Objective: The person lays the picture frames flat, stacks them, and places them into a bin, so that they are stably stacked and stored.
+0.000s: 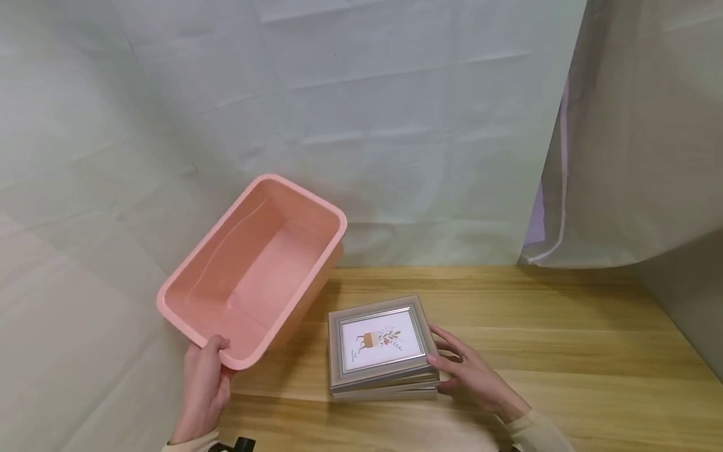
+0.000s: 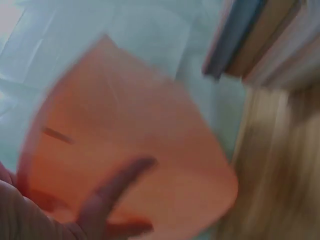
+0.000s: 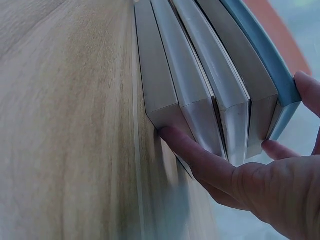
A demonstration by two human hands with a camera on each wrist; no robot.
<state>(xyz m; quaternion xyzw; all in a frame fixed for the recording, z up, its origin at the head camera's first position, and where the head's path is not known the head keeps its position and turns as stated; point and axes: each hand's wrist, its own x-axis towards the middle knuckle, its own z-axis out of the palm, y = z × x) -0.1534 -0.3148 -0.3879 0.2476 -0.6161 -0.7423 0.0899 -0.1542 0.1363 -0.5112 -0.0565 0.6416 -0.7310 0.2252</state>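
At the left, my left hand (image 1: 204, 383) grips the near rim of a pink plastic bin (image 1: 271, 276), its thumb over the inside. The bin is tilted, its opening facing me and nothing visible inside. To its right lies a stack of picture frames (image 1: 373, 395). The top picture frame (image 1: 415, 314) is silver-grey around a print of a potted plant. My right hand (image 1: 474, 376) touches the stack's right side with its fingers spread. In the right wrist view, its fingertips (image 3: 172, 137) rest against the corners of the layered frames (image 3: 200, 75).
Under the stack is a wooden tabletop (image 1: 565, 351). Pale sheeting (image 1: 395, 125) hangs behind the table and along the left side. Grey-brown fabric (image 1: 638, 157) hangs at the right back. The left wrist view is blurred.
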